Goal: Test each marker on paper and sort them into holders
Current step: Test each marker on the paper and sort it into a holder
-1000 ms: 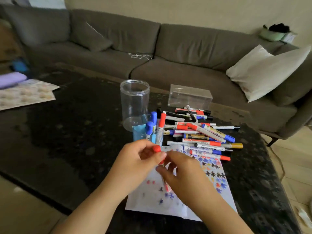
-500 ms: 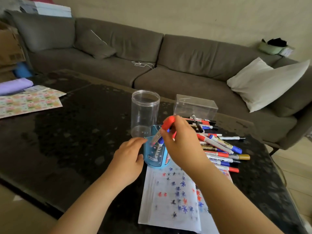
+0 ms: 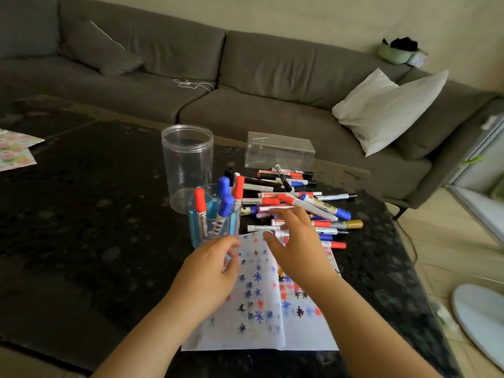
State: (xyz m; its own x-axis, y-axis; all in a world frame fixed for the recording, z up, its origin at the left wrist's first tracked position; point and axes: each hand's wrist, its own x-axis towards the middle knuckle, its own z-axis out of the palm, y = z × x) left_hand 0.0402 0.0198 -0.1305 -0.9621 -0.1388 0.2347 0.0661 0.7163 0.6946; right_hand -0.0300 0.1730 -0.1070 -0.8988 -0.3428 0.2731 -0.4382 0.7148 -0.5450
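A blue holder (image 3: 197, 224) stands on the dark table with several red- and blue-capped markers upright in it. Behind it is a clear round jar (image 3: 187, 165), empty. A heap of markers (image 3: 297, 203) lies to the right of the holder. White paper (image 3: 261, 304) covered in coloured star marks lies in front. My left hand (image 3: 210, 271) hovers just below the blue holder, fingers loosely curled, holding nothing. My right hand (image 3: 294, 244) is spread, fingers straight, over the near edge of the marker heap, empty.
A clear rectangular box (image 3: 279, 151) sits behind the heap. The dark table (image 3: 81, 214) runs left, with patterned paper (image 3: 13, 148) at its far left edge. A grey sofa (image 3: 245, 77) with a white pillow (image 3: 387, 107) stands beyond.
My right hand dropped the red-capped marker into the blue holder and swung right over the heap. My left hand let go of the holder and pulled back toward the paper.
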